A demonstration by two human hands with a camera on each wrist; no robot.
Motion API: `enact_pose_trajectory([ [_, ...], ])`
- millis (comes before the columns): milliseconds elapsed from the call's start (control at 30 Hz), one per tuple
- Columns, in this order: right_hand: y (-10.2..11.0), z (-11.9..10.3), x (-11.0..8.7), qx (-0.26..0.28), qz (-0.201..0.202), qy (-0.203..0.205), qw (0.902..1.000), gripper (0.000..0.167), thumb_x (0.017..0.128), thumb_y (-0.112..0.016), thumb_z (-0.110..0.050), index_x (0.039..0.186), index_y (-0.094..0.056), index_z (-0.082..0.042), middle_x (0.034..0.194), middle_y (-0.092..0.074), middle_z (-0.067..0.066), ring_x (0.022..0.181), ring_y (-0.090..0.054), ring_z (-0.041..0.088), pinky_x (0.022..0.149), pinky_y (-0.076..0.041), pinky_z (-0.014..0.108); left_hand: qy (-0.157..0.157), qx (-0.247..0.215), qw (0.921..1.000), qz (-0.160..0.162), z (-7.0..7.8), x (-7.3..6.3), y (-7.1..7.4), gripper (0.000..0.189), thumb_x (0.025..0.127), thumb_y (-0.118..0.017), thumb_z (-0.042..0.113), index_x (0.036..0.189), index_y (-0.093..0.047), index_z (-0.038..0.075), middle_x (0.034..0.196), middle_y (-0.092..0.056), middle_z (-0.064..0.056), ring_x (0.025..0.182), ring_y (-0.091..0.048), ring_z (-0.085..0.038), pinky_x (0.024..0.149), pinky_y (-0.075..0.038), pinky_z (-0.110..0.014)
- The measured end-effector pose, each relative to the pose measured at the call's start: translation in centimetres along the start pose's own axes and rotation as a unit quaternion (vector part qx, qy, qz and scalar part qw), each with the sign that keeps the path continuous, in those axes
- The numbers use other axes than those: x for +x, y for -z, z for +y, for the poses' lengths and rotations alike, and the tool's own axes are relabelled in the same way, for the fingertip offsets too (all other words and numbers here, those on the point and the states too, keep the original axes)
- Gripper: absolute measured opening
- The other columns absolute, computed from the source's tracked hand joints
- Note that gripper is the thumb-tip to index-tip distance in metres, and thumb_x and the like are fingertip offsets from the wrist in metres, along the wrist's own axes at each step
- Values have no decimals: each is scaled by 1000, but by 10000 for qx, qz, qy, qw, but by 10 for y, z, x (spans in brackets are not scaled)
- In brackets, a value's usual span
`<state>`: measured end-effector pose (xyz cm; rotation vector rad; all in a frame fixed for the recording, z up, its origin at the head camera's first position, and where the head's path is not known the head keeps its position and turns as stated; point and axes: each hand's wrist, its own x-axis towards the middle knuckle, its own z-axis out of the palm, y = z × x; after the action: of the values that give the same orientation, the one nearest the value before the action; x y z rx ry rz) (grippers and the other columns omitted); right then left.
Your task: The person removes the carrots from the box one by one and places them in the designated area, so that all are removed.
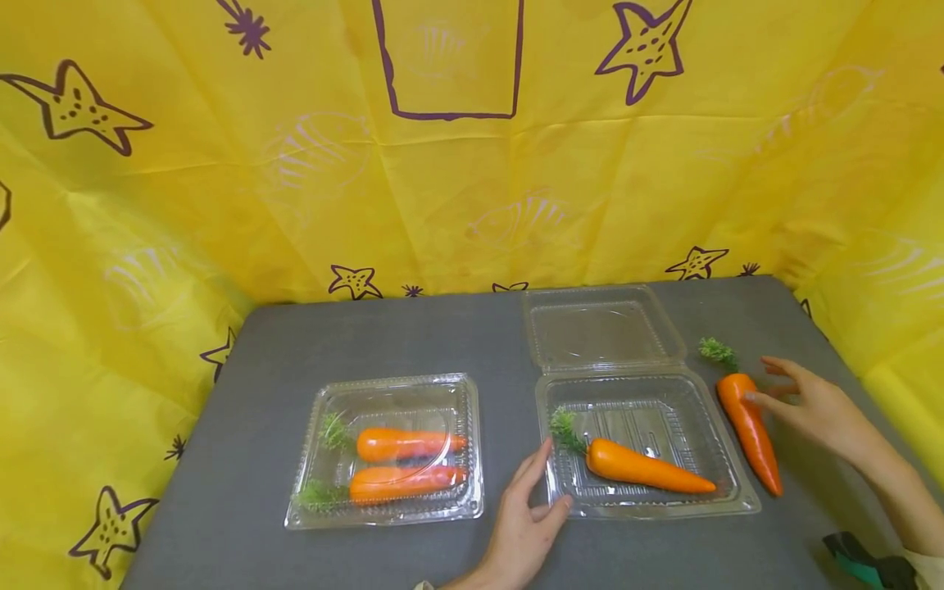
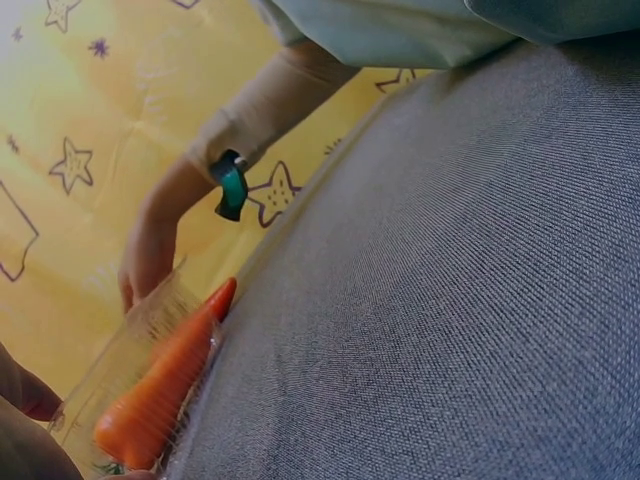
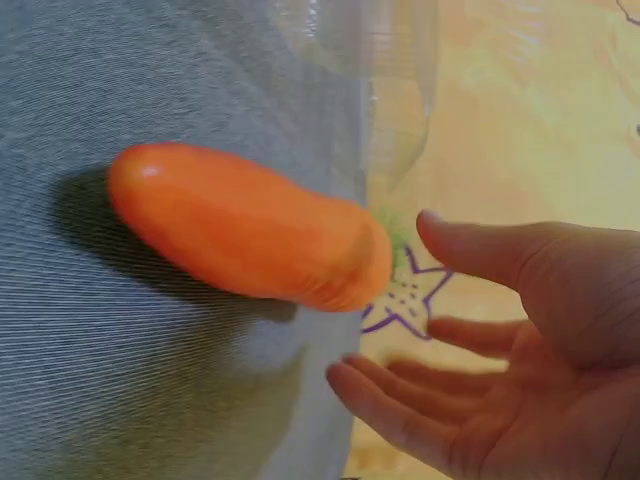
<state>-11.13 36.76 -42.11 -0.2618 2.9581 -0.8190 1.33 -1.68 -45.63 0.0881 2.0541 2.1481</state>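
My left hand [image 1: 522, 524] rests against the near left corner of an open clear plastic container [image 1: 743, 501], its fingertips and thumb at the rim. Inside that container lies one orange carrot [image 1: 645, 469] with a green frilly top. To the right of it, on the table, lies a second carrot [image 1: 754, 438], its green top pointing away. Over this loose carrot's thick end hovers my right hand [image 1: 819, 407], thumb and fingers spread apart. The right wrist view shows a gap between that hand [image 3: 500, 350] and the carrot [image 3: 250, 230].
A closed clear container [image 1: 472, 500] with two carrots stands on the left of the grey table [image 1: 243, 459]. The open container's lid [image 1: 546, 356] lies folded back behind it. A yellow patterned cloth [image 1: 442, 197] hangs around the back and sides.
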Motion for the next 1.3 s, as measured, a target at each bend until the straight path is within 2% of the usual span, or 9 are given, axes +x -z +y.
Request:
enact_pose_trajectory([
  [167, 5, -15, 2, -174, 765, 295, 9965, 78, 88, -73, -16, 144, -28, 15, 136, -29, 45, 99, -52, 59, 73, -45, 71, -2, 52, 10000, 9, -1, 0, 0, 70, 88, -65, 1, 151, -36, 6, 151, -36, -19, 133, -40, -41, 85, -55, -21],
  [333, 9, -39, 1, 43, 941, 568, 9939, 78, 88, -74, -10, 148, -28, 9, 143, -27, 41, 100, -51, 59, 70, -51, 61, -41, 63, 10000, -13, -1, 1, 1, 70, 88, -65, 1, 151, -36, 6, 151, -36, -20, 134, -39, -41, 86, -55, -21],
  [433, 9, -51, -1, 140, 949, 775, 9924, 78, 86, -75, -9, 149, -30, 5, 143, -31, 37, 100, -53, 56, 68, -59, 31, -39, 65, 10000, -5, -1, 1, 1, 70, 88, -65, 1, 151, -36, 6, 151, -36, -20, 134, -39, -41, 86, -55, -21],
  [567, 2, -62, -4, 48, 1075, 1125, 9878, 79, 82, -78, -6, 148, -36, 1, 141, -40, 29, 98, -57, 42, 68, -40, -4, -47, 34, 10000, -13, -1, 2, 0, 70, 88, -65, 1, 151, -36, 6, 151, -35, -20, 133, -40, -41, 85, -55, -21],
  [800, -13, -83, -6, -129, 1272, 1627, 9784, 74, 76, -82, -6, 142, -48, -5, 129, -57, 16, 97, -54, -7, 76, -40, 2, -77, 15, 10000, -7, -2, 2, 1, 70, 88, -65, 0, 151, -36, 6, 152, -35, -19, 135, -38, -40, 86, -55, -21],
  [867, -16, -93, -9, 36, 1065, 1747, 9788, 72, 78, -81, -6, 142, -48, -7, 124, -61, 14, 95, -57, -7, 76, -45, 4, -78, 18, 10000, 0, -2, 2, 1, 70, 88, -65, -1, 151, -36, 6, 151, -36, -19, 135, -38, -40, 86, -55, -21],
  [1000, -26, -114, -16, 375, 577, 2050, 9763, 72, 78, -79, 0, 143, -47, -6, 120, -63, 11, 84, -68, 18, 70, -58, 21, -99, -15, 9999, -23, -2, 2, 0, 70, 87, -65, -1, 151, -36, 6, 151, -35, -20, 134, -38, -40, 86, -55, -21],
  [1100, -35, -124, -20, 485, 412, 2288, 9714, 75, 74, -81, 2, 141, -49, -7, 121, -63, 9, 88, -68, 17, 70, -60, 27, -97, 4, 10000, -15, -2, 1, 0, 70, 87, -65, -1, 151, -36, 6, 151, -36, -21, 134, -38, -41, 85, -55, -21],
  [1300, -50, -133, -24, 558, 251, 2555, 9649, 75, 71, -84, 0, 138, -52, -7, 124, -63, 10, 91, -67, 17, 71, -60, 27, -82, 38, 10000, 19, -1, 0, 0, 70, 87, -65, 0, 151, -37, 6, 150, -37, -20, 134, -38, -40, 86, -55, -21],
])
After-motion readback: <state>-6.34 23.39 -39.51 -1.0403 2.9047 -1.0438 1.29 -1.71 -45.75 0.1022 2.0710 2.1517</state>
